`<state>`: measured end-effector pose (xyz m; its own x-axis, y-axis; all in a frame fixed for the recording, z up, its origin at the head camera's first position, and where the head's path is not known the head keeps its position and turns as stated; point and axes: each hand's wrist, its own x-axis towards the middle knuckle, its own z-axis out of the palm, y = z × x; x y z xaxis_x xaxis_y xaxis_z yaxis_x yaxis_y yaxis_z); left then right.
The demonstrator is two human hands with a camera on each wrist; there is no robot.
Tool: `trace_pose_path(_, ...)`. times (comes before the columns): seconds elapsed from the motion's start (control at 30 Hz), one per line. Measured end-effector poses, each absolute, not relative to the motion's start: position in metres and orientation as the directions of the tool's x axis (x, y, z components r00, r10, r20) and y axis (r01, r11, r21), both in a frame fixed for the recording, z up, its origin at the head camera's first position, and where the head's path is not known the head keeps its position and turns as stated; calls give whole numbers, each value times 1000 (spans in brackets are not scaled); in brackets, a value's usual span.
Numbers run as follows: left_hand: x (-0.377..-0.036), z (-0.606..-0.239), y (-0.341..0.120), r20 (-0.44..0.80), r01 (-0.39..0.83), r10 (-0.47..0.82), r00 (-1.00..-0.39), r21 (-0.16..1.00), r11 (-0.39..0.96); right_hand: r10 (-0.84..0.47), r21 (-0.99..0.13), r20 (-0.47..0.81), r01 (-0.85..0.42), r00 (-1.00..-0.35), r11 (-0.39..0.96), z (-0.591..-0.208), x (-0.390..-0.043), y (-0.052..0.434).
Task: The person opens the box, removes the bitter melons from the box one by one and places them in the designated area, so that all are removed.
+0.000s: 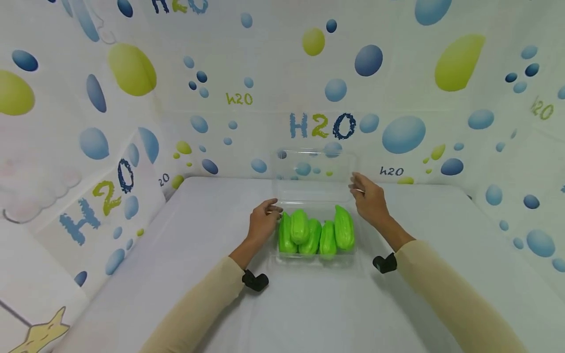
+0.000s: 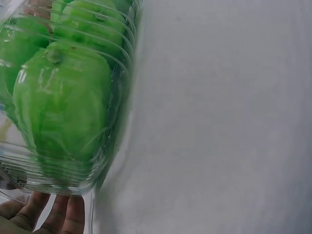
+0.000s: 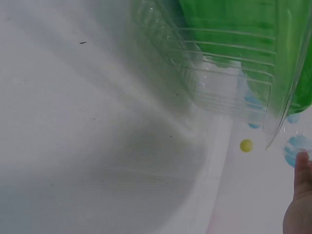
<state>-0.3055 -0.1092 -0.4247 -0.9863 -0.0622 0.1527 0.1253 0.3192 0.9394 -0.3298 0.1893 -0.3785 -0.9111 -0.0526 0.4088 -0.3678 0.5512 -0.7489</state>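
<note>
A clear plastic clamshell box (image 1: 317, 260) stands open on the table, its transparent lid (image 1: 315, 189) raised at the back. Inside lie several bright green, ribbed vegetables (image 1: 344, 229), of a kind I cannot tell for sure. At the box's back left corner, my left hand (image 1: 263, 220) holds the rim; in the left wrist view its fingers (image 2: 73, 214) lie against the box end. My right hand (image 1: 370, 198) holds the lid's right edge with its fingertips. Only a thumb or finger (image 3: 302, 180) of it shows in the right wrist view, and the contact there is hidden.
A white cloth covers the table (image 1: 309, 309). Behind it rises a white sheet (image 1: 273, 98) printed with blue and green drops, which also hangs along both sides. Dark wrist cameras (image 1: 255, 281) sit at both cuffs.
</note>
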Motion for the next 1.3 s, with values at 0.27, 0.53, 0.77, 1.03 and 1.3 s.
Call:
trace_pose_path(0.27,-303,-427,-107,152,118,-91,-984,945,304,-102,-809,270,-283,-957,516,-388,-334,193)
trace_pose_path(0.53,-300,-426,-109,142,114,-89,-986,956,271,-117,-825,196,-229,-973,517,-399,-335,193)
trace_pose_path(0.77,-297,-427,-112,141,118,-87,-986,967,225,-105,-834,160,-191,-981,518,-407,-335,188)
trace_pose_path(1.03,-298,-429,-117,130,113,-93,-987,979,170,-94,-826,146,-174,-985,537,-413,-337,185)
trace_pose_path(1.3,-303,-433,-122,80,78,-72,-994,996,39,-94,-806,126,-157,-988,571,-417,-337,180)
